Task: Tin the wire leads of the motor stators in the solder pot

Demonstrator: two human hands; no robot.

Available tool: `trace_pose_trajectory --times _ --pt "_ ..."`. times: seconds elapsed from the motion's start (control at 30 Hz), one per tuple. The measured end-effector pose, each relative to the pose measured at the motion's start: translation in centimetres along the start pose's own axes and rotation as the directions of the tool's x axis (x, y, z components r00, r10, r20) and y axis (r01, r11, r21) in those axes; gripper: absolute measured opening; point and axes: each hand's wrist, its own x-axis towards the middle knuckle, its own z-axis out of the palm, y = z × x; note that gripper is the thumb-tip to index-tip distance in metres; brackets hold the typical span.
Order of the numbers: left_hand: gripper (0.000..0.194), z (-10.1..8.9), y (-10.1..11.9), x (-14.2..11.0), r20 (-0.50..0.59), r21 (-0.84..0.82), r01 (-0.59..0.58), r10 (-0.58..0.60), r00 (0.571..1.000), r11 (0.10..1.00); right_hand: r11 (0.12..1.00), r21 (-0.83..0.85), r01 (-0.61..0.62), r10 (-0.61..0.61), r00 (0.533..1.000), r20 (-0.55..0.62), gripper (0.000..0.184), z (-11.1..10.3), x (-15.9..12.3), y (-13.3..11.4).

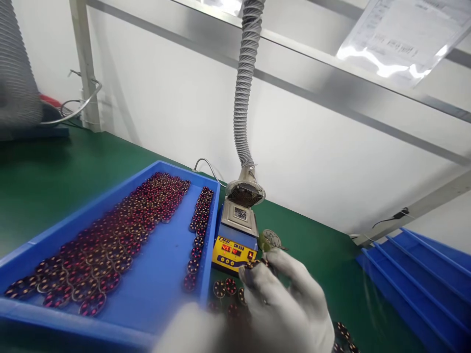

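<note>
My right hand (289, 301), in a whitish glove, is closed on a small round motor stator (253, 264), just in front of the yellow solder pot (231, 252). The stator is dark with copper-coloured spots and partly hidden by the fingers. At the bottom edge, my left hand (195, 328) is smeared by motion near the tray's front corner, and its fingers do not show. Several loose stators (230, 286) lie on the green table between the pot and my hands. More stators (344, 336) sit to the right of my right wrist.
A blue tray (158, 255) on the left holds many stators in a broad block and a narrow row. Above the pot hangs an extraction hose (243, 98) with a round hood. A small round dish (271, 239) stands beside the pot. Stacked blue trays (415, 289) are at right.
</note>
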Motion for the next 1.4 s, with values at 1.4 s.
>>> trace_pose_trajectory --times 1.4 --pt "0.023 -8.9 -3.1 -6.0 -0.55 -0.667 -0.252 -0.235 0.802 0.701 0.394 0.547 -0.739 0.354 0.671 0.652 0.04 11.1 1.1 2.2"
